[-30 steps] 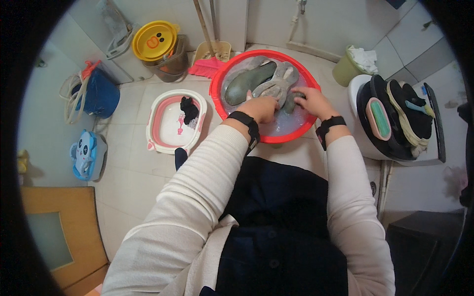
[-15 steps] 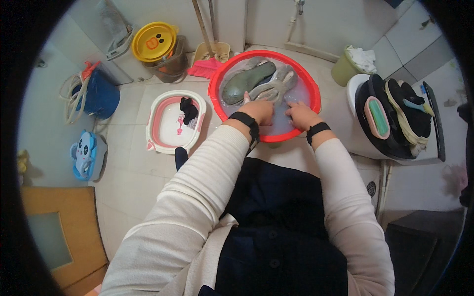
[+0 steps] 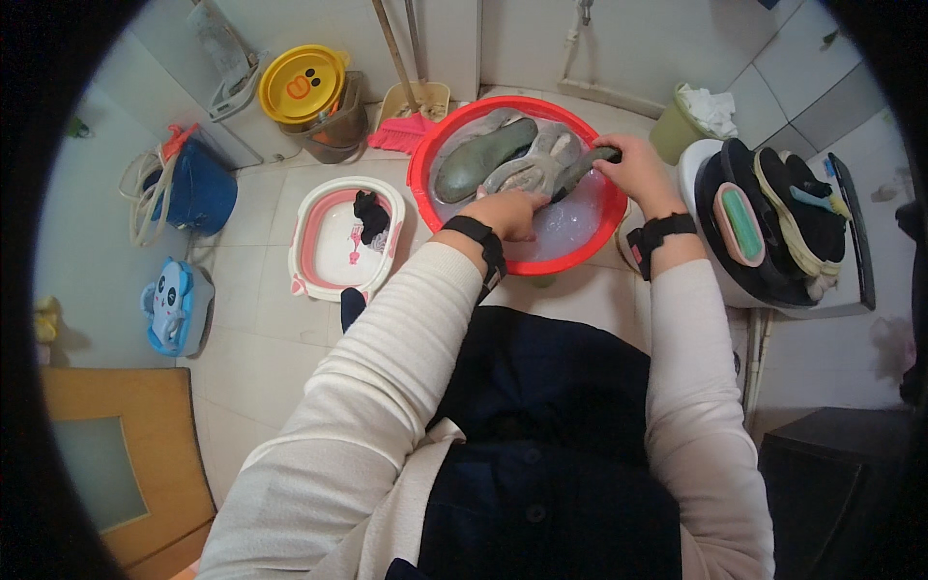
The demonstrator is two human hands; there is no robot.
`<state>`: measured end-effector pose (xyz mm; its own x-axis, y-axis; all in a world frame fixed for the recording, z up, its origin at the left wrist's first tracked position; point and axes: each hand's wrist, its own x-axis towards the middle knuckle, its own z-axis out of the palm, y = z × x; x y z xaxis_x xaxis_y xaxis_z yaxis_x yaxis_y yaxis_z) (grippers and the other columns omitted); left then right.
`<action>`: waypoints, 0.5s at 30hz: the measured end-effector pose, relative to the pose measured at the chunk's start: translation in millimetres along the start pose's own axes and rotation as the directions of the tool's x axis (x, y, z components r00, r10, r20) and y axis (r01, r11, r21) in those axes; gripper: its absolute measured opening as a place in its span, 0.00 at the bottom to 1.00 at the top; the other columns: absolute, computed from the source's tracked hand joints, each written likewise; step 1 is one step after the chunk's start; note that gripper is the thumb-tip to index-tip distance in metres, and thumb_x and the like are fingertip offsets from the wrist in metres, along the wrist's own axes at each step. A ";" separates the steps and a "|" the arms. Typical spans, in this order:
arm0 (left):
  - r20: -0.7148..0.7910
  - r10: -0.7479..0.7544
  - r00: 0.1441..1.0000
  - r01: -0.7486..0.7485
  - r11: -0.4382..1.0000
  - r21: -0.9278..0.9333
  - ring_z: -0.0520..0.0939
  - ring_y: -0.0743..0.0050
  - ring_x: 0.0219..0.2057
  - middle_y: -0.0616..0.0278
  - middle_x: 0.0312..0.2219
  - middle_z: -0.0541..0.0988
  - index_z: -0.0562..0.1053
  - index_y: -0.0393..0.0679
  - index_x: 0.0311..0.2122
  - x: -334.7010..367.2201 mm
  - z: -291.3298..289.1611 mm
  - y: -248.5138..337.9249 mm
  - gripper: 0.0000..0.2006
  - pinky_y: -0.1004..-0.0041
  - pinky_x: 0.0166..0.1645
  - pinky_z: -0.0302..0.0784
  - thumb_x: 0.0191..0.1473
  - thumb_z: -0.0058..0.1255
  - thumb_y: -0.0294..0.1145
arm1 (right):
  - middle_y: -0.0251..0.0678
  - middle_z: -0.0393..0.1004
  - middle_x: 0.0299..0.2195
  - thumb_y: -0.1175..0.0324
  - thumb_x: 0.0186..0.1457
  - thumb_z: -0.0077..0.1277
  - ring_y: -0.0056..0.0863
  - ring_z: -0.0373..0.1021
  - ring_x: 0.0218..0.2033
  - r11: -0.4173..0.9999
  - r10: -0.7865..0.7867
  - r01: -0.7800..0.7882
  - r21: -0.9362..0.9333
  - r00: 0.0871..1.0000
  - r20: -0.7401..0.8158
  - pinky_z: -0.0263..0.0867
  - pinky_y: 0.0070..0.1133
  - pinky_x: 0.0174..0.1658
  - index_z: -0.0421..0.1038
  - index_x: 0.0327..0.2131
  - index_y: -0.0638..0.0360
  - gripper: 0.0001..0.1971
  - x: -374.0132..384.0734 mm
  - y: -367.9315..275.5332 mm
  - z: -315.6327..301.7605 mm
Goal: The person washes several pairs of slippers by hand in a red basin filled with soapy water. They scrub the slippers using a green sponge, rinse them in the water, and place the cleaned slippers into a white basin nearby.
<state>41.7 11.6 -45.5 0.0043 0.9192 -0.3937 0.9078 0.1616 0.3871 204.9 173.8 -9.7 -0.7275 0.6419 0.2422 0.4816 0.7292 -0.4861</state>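
A red basin (image 3: 422,179) of cloudy, sudsy water stands in front of me. Inside it lies a wet shoe (image 3: 480,162), its grey-green sole turned up. Beside it a soaked grey shoe (image 3: 534,175) has its opening and loose upper showing. My left hand (image 3: 505,213) is closed on the near part of that grey shoe, thumb stretched along it. At the basin's right rim my right hand (image 3: 638,172) pinches the end of a dark, narrow piece (image 3: 578,176), which slants down beside the grey shoe. Whether this piece is an insole or part of the shoe, I cannot tell.
Left of the basin sits a pink-and-white tub (image 3: 298,232) with dark cloth in it. A pink broom (image 3: 404,132), a yellow-lidded bucket (image 3: 295,87) and a green bin (image 3: 677,128) stand behind. Several shoes (image 3: 797,208) and a green brush (image 3: 739,224) lie on the toilet at right.
My right hand has come up out of the water and moved right and away from me, now holding the dark narrow piece. My left hand has stayed nearly in place.
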 end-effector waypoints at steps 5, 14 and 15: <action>-0.051 0.079 0.996 -0.085 0.987 -0.137 0.69 0.53 0.55 0.49 0.53 0.69 0.56 0.53 0.62 11.9 6.1 -4.7 0.40 0.60 0.57 0.64 0.43 0.61 0.34 | 0.42 0.71 0.33 0.76 0.36 0.58 0.43 0.70 0.38 0.973 -0.212 0.219 -0.076 0.973 0.096 0.67 0.30 0.44 0.76 0.33 0.57 0.14 -14.9 -9.3 -5.5; -0.092 0.143 0.985 -0.154 0.981 -0.117 0.72 0.48 0.51 0.46 0.50 0.71 0.52 0.51 0.63 15.5 13.1 -10.3 0.43 0.63 0.54 0.67 0.42 0.61 0.31 | 0.44 0.73 0.40 0.74 0.43 0.54 0.42 0.70 0.43 0.959 -0.025 0.172 -0.224 0.841 0.541 0.66 0.30 0.47 0.76 0.37 0.55 0.14 -32.4 20.1 77.7; -0.087 0.134 0.987 -0.145 0.980 -0.135 0.72 0.48 0.51 0.45 0.50 0.71 0.52 0.50 0.63 14.6 11.4 -9.7 0.43 0.63 0.54 0.67 0.42 0.61 0.31 | 0.45 0.73 0.40 0.73 0.44 0.53 0.43 0.70 0.43 0.969 0.025 0.113 -0.220 0.841 0.540 0.66 0.31 0.46 0.76 0.37 0.56 0.13 -31.7 17.3 77.7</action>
<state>37.8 19.3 -64.5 0.0894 0.9604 -0.2640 0.8325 0.0734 0.5491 198.4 147.6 -91.0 -0.8638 0.4302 -0.2623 0.4924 0.8311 -0.2587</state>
